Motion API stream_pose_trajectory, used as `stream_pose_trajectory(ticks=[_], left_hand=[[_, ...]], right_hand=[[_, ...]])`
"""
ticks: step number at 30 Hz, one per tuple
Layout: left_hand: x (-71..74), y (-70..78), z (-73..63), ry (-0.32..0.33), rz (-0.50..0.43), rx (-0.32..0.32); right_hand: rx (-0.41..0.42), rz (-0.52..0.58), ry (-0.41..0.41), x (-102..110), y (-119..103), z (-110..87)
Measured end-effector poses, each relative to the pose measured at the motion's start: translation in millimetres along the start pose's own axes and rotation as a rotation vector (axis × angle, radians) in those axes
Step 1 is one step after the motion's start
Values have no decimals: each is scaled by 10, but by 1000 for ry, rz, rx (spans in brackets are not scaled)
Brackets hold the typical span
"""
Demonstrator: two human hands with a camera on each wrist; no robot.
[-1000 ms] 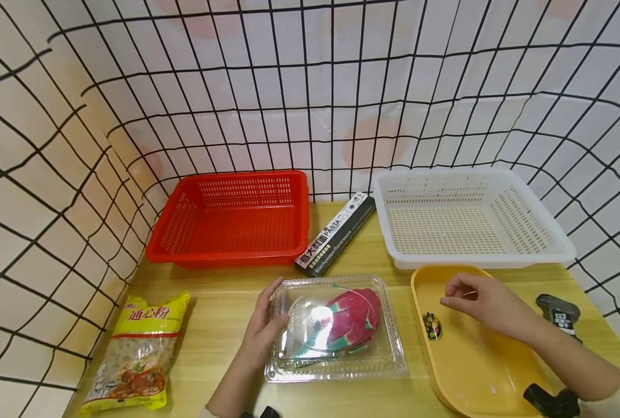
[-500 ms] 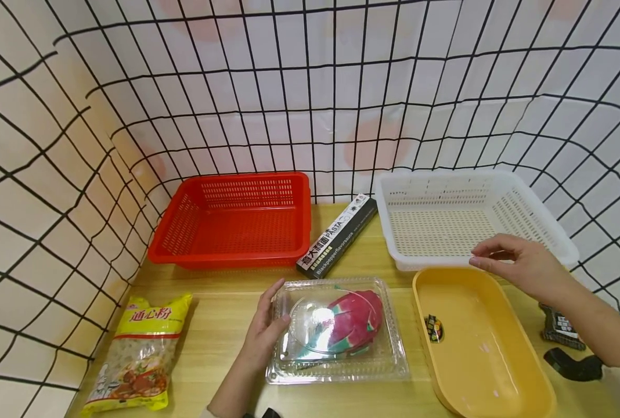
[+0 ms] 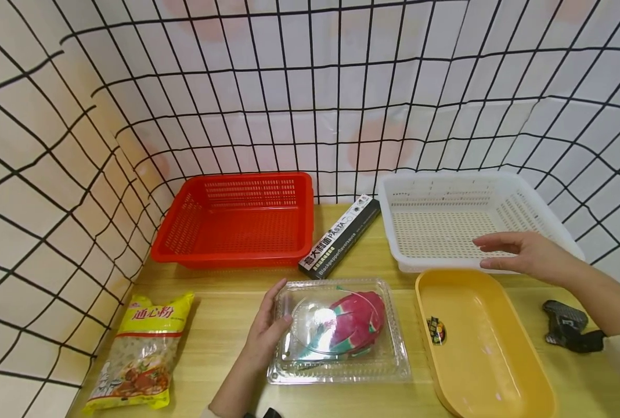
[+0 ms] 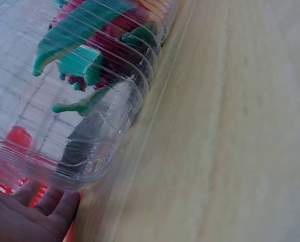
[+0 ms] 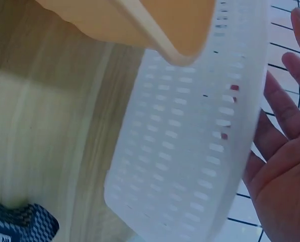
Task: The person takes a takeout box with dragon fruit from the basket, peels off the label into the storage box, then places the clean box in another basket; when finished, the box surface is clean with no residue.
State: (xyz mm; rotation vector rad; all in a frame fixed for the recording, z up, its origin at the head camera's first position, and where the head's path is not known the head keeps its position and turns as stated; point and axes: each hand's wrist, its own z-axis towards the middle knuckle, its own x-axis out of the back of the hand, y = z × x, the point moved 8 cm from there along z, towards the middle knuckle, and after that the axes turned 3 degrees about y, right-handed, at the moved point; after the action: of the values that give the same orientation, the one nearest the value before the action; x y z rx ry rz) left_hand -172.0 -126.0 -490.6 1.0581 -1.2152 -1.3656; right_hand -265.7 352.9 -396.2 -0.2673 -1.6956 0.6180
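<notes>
My left hand (image 3: 267, 326) rests against the left side of a clear plastic clamshell box (image 3: 393, 354), its thumb at the lid's edge and its fingers fairly straight. Inside the box lies a pink and green dragon fruit (image 3: 359, 319). In the left wrist view, the fingers (image 4: 62, 212) reach along the box's corner. My right hand (image 3: 532, 255) hovers over the front rim of the white basket (image 3: 446, 264), thumb and fingers apart with nothing between them. The right wrist view shows its fingers (image 5: 286, 113) spread beside the basket wall.
A yellow tray (image 3: 490, 354) holds a small dark wrapped packet (image 3: 436, 331). A red basket (image 3: 242, 255) stands back left, beside a black pasta box (image 3: 341, 238). A yellow macaroni bag (image 3: 143, 348) lies front left; a dark packet (image 3: 561, 316) lies right. Wire mesh (image 3: 315, 110) encloses the back.
My right hand has moved up and back from over the yellow tray to the white basket's front rim, and its thumb and fingers have parted. My left hand stays at the clear box.
</notes>
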Motion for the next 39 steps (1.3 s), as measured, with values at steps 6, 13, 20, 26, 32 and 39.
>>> stream_pose_trajectory(ticks=[6,13,20,26,32,39], left_hand=[[-34,-8,11,-8,4,4],[-25,0,8,8,19,21],[-25,26,1,12,6,16],[-34,63,-26,28,-13,40],[-47,144,-51,50,-35,119],[32,300,-60,125,-14,191]], right_hand=[[26,70,-22,-127,2,19],[1,-40,-11,-178,5,48],[-44,-33,-23,-223,26,73],[-64,-13,-31,-248,41,82],[-76,3,-33,-257,49,77],[-74,-27,-11,-255,61,65]])
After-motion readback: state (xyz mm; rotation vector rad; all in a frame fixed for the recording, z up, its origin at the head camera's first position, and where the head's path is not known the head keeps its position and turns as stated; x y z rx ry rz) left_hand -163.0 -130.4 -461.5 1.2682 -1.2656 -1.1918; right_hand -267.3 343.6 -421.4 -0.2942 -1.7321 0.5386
